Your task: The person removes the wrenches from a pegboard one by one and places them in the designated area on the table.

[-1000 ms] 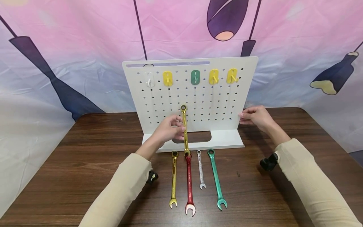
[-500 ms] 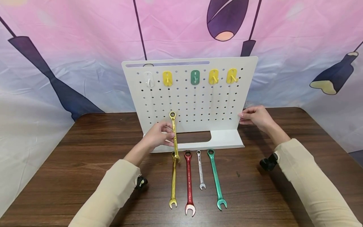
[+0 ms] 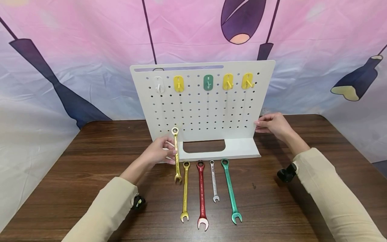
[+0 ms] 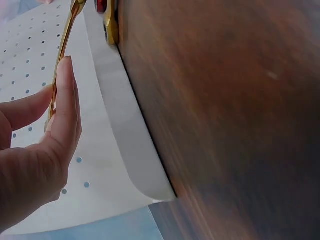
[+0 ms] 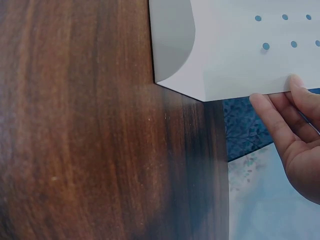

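Observation:
My left hand (image 3: pixel 158 151) pinches a gold combination wrench (image 3: pixel 176 151) between thumb and fingers, ring end up and open end down, in front of the board's lower left. In the left wrist view, thumb and fingers of the left hand (image 4: pixel 45 130) meet on the wrench (image 4: pixel 65 40). At the right edge of the white pegboard (image 3: pixel 205 117), my right hand (image 3: pixel 273 126) holds the rim; the right wrist view shows the right hand (image 5: pixel 295 130) with its thumb on the front face and fingers behind. On the table lie a second gold wrench (image 3: pixel 185 191) and a red wrench (image 3: pixel 201 195).
A small silver wrench (image 3: pixel 214 181) and a green wrench (image 3: pixel 231 191) lie right of the red one. Along the board's top sit a white hook (image 3: pixel 159 84), a green hook (image 3: pixel 208 82) and several yellow hooks (image 3: pixel 178 84). A patterned cloth (image 3: pixel 90 67) hangs behind the wooden table (image 3: pixel 99 158).
My left hand has carried the gold wrench left and down, from above the red wrench to left of the lying gold wrench. My right hand has stayed at the board's edge.

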{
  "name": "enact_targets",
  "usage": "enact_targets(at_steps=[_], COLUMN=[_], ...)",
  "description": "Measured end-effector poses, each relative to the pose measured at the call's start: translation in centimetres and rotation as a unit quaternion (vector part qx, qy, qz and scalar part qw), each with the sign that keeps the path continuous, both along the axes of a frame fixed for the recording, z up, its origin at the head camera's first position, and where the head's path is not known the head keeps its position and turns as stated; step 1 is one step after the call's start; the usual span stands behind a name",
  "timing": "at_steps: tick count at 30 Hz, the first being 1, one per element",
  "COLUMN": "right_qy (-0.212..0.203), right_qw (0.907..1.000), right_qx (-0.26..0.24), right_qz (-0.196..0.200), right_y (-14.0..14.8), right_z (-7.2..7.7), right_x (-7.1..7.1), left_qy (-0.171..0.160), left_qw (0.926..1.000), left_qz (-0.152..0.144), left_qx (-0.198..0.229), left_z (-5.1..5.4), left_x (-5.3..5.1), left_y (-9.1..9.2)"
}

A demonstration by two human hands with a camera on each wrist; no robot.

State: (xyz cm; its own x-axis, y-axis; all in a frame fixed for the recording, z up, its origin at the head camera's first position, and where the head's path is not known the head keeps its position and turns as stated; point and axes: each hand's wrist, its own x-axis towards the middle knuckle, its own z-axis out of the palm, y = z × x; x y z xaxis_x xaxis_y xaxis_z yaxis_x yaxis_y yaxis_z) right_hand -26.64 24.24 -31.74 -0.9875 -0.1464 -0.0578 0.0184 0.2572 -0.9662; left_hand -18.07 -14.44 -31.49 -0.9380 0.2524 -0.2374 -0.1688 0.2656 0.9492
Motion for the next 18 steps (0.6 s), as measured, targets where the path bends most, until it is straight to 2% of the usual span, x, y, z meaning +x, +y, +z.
enact_targets(at_steps=[6,18], right_qy=[-0.001,-0.002], right_qw=[1.0,1.0], right_qx=[0.002,-0.006], right_qz=[-0.003,-0.002], right_y=[0.0,0.0], right_z=[0.0,0.0], right_x=[0.0,0.1], left_qy=[-0.009,-0.038], left_qw=[0.9998,0.9989], left_qz=[-0.018,-0.028], left_qx=[-0.005,-0.001], left_z=[-0.3,-1.2], left_x=[0.7,2.0], left_y=[-0.7,-1.5])
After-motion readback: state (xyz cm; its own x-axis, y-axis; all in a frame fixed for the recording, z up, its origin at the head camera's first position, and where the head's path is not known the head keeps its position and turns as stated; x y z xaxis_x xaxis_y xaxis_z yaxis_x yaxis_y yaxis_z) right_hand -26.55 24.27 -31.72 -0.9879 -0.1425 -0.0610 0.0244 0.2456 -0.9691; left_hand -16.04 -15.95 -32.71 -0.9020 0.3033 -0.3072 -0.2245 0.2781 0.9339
